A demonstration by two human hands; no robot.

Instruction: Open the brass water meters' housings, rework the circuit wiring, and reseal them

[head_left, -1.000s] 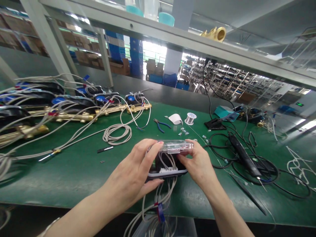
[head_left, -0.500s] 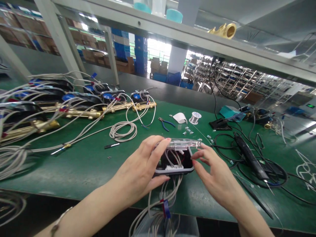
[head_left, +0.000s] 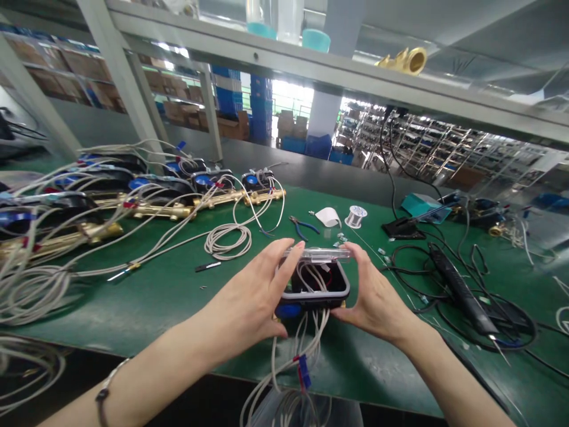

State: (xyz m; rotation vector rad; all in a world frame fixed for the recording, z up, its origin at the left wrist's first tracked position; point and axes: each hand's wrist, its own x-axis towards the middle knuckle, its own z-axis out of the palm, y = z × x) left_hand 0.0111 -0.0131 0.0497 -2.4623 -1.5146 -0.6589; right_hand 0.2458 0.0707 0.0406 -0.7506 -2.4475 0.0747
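Both hands hold a black meter housing [head_left: 316, 290] above the green bench [head_left: 146, 296]. Its clear hinged lid [head_left: 317, 255] stands open, and grey wires [head_left: 311, 276] show inside. My left hand [head_left: 249, 299] grips the housing's left side, with its fingers reaching up to the lid. My right hand [head_left: 377, 296] clasps the right side. A bundle of grey cables [head_left: 293, 367] with a blue tag hangs from the housing over the bench's front edge.
A row of brass water meters [head_left: 146, 204] with tangled grey cables lies at the left. Blue-handled pliers [head_left: 303, 225], a solder spool [head_left: 354, 216] and a white tape roll [head_left: 328, 216] lie behind the housing. A black soldering iron [head_left: 462, 290] with looped cords lies to the right.
My right hand let go of the lid, hovered with its fingers spread, then closed on the housing's right side. The housing tilted so that its open interior faces me.
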